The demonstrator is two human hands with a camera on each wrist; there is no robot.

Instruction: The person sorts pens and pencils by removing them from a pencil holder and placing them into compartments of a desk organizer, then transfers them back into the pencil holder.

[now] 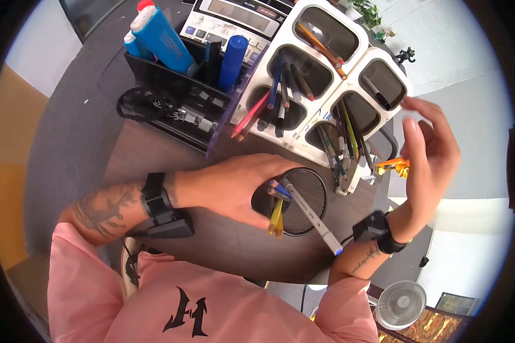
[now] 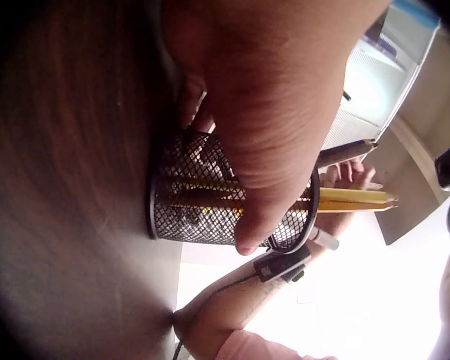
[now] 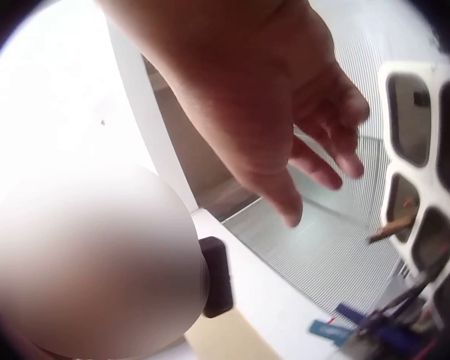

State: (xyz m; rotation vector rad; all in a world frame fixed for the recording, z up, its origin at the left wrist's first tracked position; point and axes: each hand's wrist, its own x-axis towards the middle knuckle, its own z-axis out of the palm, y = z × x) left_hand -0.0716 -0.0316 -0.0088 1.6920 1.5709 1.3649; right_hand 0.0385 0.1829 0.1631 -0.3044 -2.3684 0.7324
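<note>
Left hand point(image 1: 234, 188) grips the mesh cup point(image 1: 303, 200), steadying it; right hand point(image 1: 429, 154), fingers loose and seemingly empty, hovers near the white organizer point(image 1: 360, 48), needing a pencil pick.

Bright daylight is cast across all views. The head view is bent by fisheye distortion and ringed by dark vignetting. Both wrist views are blown out in their backgrounds, with nearby skin rendered soft and blurred.

Table: dark wood desk point(image 1: 154, 154), round-edged.
Floor: white fan point(image 1: 403, 304) stands low right.
Walls: pale, brightly lit, ribbed panel point(image 1: 440, 51) beyond.
</note>
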